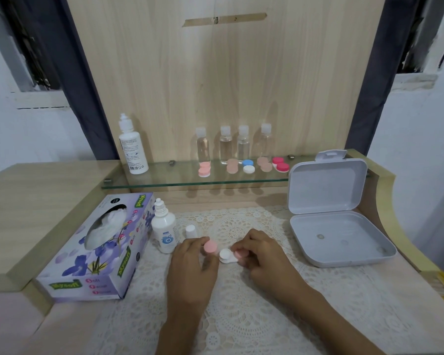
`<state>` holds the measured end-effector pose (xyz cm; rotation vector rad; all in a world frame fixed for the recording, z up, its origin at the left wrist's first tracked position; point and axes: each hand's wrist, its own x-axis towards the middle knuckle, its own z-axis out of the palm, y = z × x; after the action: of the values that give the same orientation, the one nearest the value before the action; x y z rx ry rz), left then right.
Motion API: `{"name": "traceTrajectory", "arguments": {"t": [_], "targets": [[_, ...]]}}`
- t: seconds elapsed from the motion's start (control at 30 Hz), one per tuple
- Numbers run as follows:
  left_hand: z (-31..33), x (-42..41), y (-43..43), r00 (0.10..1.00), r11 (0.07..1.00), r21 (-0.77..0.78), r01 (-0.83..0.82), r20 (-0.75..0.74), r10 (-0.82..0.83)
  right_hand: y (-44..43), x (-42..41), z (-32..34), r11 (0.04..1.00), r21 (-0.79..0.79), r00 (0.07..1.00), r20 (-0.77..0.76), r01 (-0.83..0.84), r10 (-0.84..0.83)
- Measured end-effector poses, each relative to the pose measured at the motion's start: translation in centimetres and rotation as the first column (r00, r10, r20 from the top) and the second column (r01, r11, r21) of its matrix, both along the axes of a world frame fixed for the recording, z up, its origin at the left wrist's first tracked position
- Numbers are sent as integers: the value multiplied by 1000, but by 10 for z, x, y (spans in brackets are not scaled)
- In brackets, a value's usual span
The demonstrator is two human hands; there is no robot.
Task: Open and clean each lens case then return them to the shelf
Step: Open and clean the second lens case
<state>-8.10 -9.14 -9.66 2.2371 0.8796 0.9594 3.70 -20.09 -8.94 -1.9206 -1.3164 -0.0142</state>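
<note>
A white lens case lies on the lace mat between my hands, its left well uncovered. My left hand pinches a loose pink cap just above and left of the case. My right hand grips the other pink cap, which sits on the case's right well. On the glass shelf stand several more lens cases: a pink one, a tan one, a blue and white one, another tan one and a red one.
A tissue box lies at the left, a small solution bottle and its white cap beside it. An open grey plastic box stands at the right. A tall white bottle and several clear bottles line the shelf.
</note>
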Motion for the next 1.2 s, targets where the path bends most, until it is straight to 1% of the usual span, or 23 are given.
{"name": "traceTrajectory", "arguments": {"t": [0.2, 0.4, 0.7, 0.83, 0.93, 1.2], "targets": [[-2, 0, 1, 996, 999, 51, -4, -85, 8, 0, 1, 0, 1000, -3, 1000, -4, -2, 2], [-1, -1, 1, 998, 996, 89, 29, -52, -25, 0, 1, -1, 1000, 5, 1000, -7, -6, 6], [-7, 0, 6, 998, 993, 104, 46, -56, -40, 1, 3, -2, 1000, -2, 1000, 2, -11, 11], [-4, -1, 4, 994, 987, 118, 107, -34, -104, 1, 2, -1, 1000, 5, 1000, 7, -17, 17], [-6, 1, 3, 986, 973, 165, 161, -66, -152, 1, 2, -1, 1000, 7, 1000, 10, -15, 15], [-9, 1, 6, 983, 966, 196, 168, -107, -149, 0, 3, 1, 1000, 0, 1000, 7, -21, 21]]}}
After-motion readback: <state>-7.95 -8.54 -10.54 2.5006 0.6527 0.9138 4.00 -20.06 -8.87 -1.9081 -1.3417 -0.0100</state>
